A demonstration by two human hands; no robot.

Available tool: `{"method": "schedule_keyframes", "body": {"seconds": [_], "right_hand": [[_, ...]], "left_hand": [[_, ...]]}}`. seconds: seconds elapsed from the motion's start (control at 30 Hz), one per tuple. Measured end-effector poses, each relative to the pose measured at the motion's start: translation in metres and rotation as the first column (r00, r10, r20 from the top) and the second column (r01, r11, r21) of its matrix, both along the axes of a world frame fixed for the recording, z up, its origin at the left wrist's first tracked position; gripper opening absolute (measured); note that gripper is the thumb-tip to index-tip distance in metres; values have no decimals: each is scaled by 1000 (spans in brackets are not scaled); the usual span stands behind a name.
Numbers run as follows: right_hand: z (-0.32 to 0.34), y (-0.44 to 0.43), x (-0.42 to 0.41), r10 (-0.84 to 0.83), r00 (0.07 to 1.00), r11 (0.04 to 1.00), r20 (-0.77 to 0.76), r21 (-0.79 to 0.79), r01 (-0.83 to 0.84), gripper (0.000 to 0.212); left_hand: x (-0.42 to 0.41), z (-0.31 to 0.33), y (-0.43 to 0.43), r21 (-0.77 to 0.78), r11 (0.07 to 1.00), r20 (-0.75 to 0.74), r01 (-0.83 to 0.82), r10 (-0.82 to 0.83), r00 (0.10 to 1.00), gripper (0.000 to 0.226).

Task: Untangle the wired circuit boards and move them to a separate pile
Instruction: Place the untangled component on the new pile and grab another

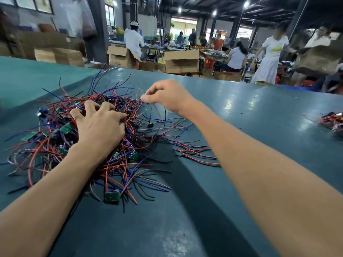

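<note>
A big tangled heap of wired circuit boards (55, 143), red, blue and black wires with small green boards, covers the left of the teal table (241, 112). My left hand (101, 125) presses down on top of the heap with fingers spread among the wires. My right hand (167, 96) hovers at the heap's right edge and pinches thin wires between thumb and fingers; the wires trail down toward the table. One green board (112, 197) lies at the heap's near edge. A small separate pile of wired boards (330, 122) sits at the far right.
Loose red and blue wires (194, 153) fan out on the table under my right forearm. Beyond the table's far edge stand cardboard boxes (181, 61) and several people at other work tables.
</note>
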State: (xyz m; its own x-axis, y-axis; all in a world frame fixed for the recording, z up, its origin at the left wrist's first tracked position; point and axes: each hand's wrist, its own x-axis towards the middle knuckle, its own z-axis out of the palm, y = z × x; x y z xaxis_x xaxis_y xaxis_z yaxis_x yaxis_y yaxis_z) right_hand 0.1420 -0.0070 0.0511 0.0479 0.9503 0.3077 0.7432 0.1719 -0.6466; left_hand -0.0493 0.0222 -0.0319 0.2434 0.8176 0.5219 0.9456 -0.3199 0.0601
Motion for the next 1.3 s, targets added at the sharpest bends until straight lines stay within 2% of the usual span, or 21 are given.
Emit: {"method": "schedule_keyframes", "body": {"seconds": [0.1,0.2,0.3,0.4,0.47,0.5,0.53,0.57,0.6,0.63,0.67,0.77,0.83,1.0,1.13,1.2,1.23,1.3], "right_hand": [[27,-19,6,15,996,997,-84,74,-8,18],[45,-41,15,92,945,992,-314,112,-59,17],[48,-65,23,176,792,984,-585,102,-143,19],[34,-90,25,232,623,969,-747,118,-219,19],[16,-105,25,242,507,958,-827,121,-260,18],[5,-111,24,237,454,956,-859,124,-266,19],[-7,-117,23,233,401,955,-886,131,-265,20],[-17,-121,23,231,351,955,-907,142,-261,21],[-27,-124,23,229,311,955,-922,151,-253,22],[-35,-127,22,222,284,959,-933,155,-239,24],[-43,-129,22,208,265,964,-942,152,-216,25],[-56,-130,23,169,262,979,-950,131,-157,21],[-61,-131,21,177,281,979,-943,138,-152,15],[-70,-132,14,219,342,965,-914,152,-213,16],[-73,-135,12,232,349,954,-908,142,-265,19],[-73,-137,12,220,353,954,-910,124,-273,24],[-72,-137,11,214,356,956,-910,120,-267,25],[-64,-137,15,209,343,966,-916,139,-218,23]], "left_hand": [[0,1,-1,-8,1000,-7,-13,13,1000,31],[1,2,-4,-14,1000,-25,-19,19,1000,32],[2,4,-6,-39,999,-39,-19,17,999,31],[3,8,-12,-13,999,-47,-39,38,998,28],[6,13,-19,144,989,3,32,-33,999,24],[8,16,-22,266,956,36,126,-141,989,22],[9,20,-25,388,880,45,273,-314,948,21],[11,24,-28,473,756,19,453,-523,852,21],[13,27,-31,478,621,-6,621,-705,709,23],[16,27,-36,410,531,21,742,-819,574,27],[20,24,-43,323,499,113,804,-864,491,32],[33,8,-60,132,494,521,859,-772,364,42],[41,2,-63,106,439,716,892,-656,238,37],[56,0,-71,192,412,782,891,-613,115,25],[55,4,-73,193,466,854,864,-514,86,23],[53,4,-72,211,494,840,843,-532,102,21],[51,4,-70,208,531,813,822,-561,157,21],[47,-2,-63,168,614,678,771,-640,362,23]]}}
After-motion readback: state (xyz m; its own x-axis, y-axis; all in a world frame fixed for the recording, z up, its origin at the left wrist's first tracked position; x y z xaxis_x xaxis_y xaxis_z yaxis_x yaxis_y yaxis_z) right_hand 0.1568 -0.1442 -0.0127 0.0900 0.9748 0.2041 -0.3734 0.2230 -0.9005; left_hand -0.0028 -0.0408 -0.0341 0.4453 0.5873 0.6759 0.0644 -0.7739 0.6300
